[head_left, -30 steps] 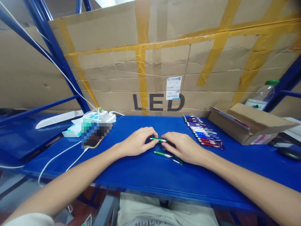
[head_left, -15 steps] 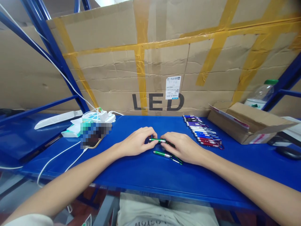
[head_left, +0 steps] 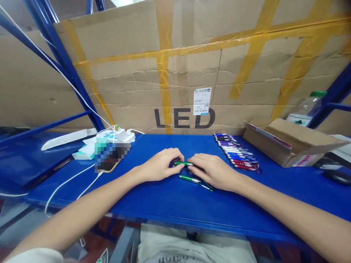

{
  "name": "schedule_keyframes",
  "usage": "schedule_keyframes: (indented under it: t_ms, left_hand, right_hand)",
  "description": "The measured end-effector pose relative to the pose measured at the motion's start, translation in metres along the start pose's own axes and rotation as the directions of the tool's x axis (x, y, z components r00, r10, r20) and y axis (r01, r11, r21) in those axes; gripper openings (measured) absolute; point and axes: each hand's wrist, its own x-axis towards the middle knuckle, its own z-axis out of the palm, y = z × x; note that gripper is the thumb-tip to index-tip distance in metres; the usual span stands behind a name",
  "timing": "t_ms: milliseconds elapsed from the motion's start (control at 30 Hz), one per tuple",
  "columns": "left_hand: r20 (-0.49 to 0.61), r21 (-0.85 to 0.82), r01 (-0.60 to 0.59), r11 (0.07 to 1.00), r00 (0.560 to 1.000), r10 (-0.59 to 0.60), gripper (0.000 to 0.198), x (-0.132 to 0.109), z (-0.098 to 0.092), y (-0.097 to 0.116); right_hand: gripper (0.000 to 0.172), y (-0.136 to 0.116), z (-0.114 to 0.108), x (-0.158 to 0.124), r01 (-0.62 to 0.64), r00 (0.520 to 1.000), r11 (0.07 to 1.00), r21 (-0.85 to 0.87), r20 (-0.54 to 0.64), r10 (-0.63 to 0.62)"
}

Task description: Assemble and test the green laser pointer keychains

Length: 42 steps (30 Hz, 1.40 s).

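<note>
My left hand (head_left: 164,164) pinches one end of a green keychain flashlight (head_left: 184,164), a slim shiny tube lying sideways just over the blue tabletop. On its other end, the fingers of my right hand (head_left: 210,168) are closed, hiding whatever hangs there. A second green keychain flashlight (head_left: 189,179) rests on the table just below, with a green carabiner clip (head_left: 206,185) at its right end, near my right thumb. Off to the right of my hands, several similar flashlights (head_left: 236,153) in purple, silver, blue and red lie side by side in a row, clips pointing right.
An open cardboard box (head_left: 285,144) stands at the right, with a black mouse (head_left: 337,176) beside it and a green-capped bottle (head_left: 307,107) behind. At left are a phone (head_left: 111,160), power strip (head_left: 120,136) and white cables. A large cardboard sheet (head_left: 131,91) backs the table.
Both hands keep their hold on the green flashlight with almost no movement. The view has shifted very slightly.
</note>
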Motion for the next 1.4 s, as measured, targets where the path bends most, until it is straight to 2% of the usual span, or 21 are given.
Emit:
schedule_keyframes:
  t_ms: [1400]
  left_hand:
    - [0.012, 0.014, 0.005, 1.000, 1.000, -0.006, 0.013, -0.0006, -0.0009, 0.0001]
  right_hand:
    - [0.024, -0.0016, -0.0011, 0.0008, -0.025, 1.000, 1.000, 0.006, 0.007, 0.025]
